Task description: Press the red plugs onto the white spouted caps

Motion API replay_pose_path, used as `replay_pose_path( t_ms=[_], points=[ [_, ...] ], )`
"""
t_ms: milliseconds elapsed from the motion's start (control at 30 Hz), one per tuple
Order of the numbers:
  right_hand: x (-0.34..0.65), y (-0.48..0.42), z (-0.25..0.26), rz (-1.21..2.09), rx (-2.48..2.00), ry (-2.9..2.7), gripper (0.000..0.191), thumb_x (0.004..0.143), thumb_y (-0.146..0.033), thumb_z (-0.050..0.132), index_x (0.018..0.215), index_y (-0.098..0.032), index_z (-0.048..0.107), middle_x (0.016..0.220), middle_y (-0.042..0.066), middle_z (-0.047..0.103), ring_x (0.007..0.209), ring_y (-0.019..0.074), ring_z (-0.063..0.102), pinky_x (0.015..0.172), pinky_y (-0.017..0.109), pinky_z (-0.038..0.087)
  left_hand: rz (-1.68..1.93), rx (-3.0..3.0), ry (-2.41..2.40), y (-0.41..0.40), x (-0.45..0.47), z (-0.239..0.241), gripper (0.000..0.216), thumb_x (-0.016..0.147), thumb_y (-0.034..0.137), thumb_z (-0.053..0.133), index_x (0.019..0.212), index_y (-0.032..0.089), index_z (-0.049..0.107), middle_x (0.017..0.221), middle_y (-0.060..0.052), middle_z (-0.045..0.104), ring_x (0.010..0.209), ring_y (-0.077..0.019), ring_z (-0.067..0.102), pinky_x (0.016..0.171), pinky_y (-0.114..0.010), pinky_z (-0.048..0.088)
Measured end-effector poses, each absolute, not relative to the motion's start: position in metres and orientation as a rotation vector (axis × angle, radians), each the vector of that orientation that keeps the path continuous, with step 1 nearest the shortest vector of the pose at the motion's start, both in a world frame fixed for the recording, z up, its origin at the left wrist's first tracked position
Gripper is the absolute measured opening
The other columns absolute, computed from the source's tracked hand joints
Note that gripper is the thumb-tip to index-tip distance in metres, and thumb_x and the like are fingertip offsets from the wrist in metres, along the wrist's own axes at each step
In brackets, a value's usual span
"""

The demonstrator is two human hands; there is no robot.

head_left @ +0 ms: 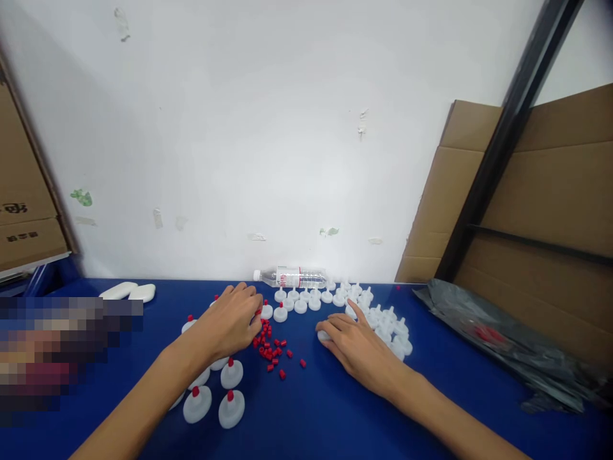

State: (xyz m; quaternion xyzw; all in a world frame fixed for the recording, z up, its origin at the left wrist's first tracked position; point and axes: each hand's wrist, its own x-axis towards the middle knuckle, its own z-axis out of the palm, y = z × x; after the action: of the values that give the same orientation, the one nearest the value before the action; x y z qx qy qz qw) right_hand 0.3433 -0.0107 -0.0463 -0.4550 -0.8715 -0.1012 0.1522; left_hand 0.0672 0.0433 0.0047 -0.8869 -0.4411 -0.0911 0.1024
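Right hand [352, 345] pinching white nozzle cap [324, 335]; left hand [234, 319] arching beside red tip caps [274, 351], its grip we're not making out. Clear bottle [299, 277] lying along back edge of blue tabletop [297, 415]; grey plastic bag [512, 354] showing red contents [489, 334]; tabletop stretching between our forearms [426, 396].

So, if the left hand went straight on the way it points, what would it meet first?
Probably the red-capped white piece just past the fingers of the left hand, with the plastic bottle farther along. Depth is hard to judge from this single view.
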Motion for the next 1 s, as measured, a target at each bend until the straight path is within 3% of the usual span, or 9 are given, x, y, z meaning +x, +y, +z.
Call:
replay_pose_path(
  t_ms=[100, 233, 400, 567, 900, 1000],
  points=[
    [0.341, -0.015, -0.043, -0.277, -1.251, -2.497, 0.020, 0.102, -0.018, 0.045, 0.115, -0.023, 0.060, 0.104, 0.006, 0.067, 0.099, 0.0228, 0.066, 0.109, 0.059, 0.036, -0.342, -2.640, -1.193, 0.043, 0.072, 0.004, 0.028, 0.096, 0.019, 0.041, 0.089, 0.017, 0.068, 0.089, -0.009, 0.066, 0.089, -0.0266, 0.056, 0.079, -0.041, 0.041],
    [0.338, -0.021, -0.039, -0.307, -1.263, -2.488, 0.027, 0.100, -0.016, 0.048, 0.122, -0.027, 0.061, 0.116, 0.009, 0.062, 0.096, 0.0240, 0.065, 0.085, 0.041, 0.053, -0.480, -2.699, -1.096, 0.035, 0.083, 0.002, 0.026, 0.094, 0.018, 0.045, 0.092, 0.018, 0.071, 0.087, -0.008, 0.064, 0.089, -0.0249, 0.053, 0.079, -0.040, 0.042],
    [0.331, -0.029, -0.033, -0.355, -1.243, -2.542, 0.028, 0.096, -0.013, 0.054, 0.116, -0.030, 0.065, 0.119, 0.009, 0.061, 0.091, 0.0234, 0.064, 0.076, 0.035, 0.053, -0.750, -2.827, -0.963, 0.022, 0.102, -0.007, 0.027, 0.094, 0.015, 0.045, 0.089, 0.018, 0.071, 0.084, -0.007, 0.062, 0.086, -0.0217, 0.052, 0.075, -0.036, 0.045],
    [0.327, -0.033, -0.030, -0.387, -1.170, -2.530, 0.028, 0.094, -0.012, 0.056, 0.113, -0.030, 0.067, 0.116, 0.008, 0.062, 0.090, 0.0220, 0.063, 0.073, 0.032, 0.051, -1.058, -2.920, -0.972, 0.017, 0.112, -0.014, 0.026, 0.100, 0.018, 0.045, 0.108, 0.021, 0.069, 0.100, -0.007, 0.070, 0.097, -0.0212, 0.058, 0.085, -0.037, 0.049],
    [0.331, -0.031, -0.036, -0.232, -1.138, -2.378, 0.037, 0.095, -0.008, 0.047, 0.118, -0.031, 0.065, 0.120, 0.008, 0.058, 0.100, 0.0228, 0.062, 0.078, 0.033, 0.053, -1.052, -3.065, -1.186, 0.012, 0.119, -0.009, 0.020, 0.097, 0.021, 0.054, 0.099, 0.026, 0.073, 0.096, 0.000, 0.075, 0.092, -0.0184, 0.066, 0.084, -0.032, 0.049],
    [0.331, -0.032, -0.036, -0.058, -1.127, -2.301, 0.041, 0.095, -0.003, 0.040, 0.118, -0.030, 0.062, 0.122, 0.008, 0.055, 0.090, 0.0166, 0.064, 0.077, 0.030, 0.054, -1.031, -3.061, -1.167, 0.012, 0.119, -0.009, 0.021, 0.099, 0.020, 0.051, 0.100, 0.025, 0.072, 0.098, 0.001, 0.075, 0.094, -0.0183, 0.066, 0.085, -0.030, 0.048]
  ],
)
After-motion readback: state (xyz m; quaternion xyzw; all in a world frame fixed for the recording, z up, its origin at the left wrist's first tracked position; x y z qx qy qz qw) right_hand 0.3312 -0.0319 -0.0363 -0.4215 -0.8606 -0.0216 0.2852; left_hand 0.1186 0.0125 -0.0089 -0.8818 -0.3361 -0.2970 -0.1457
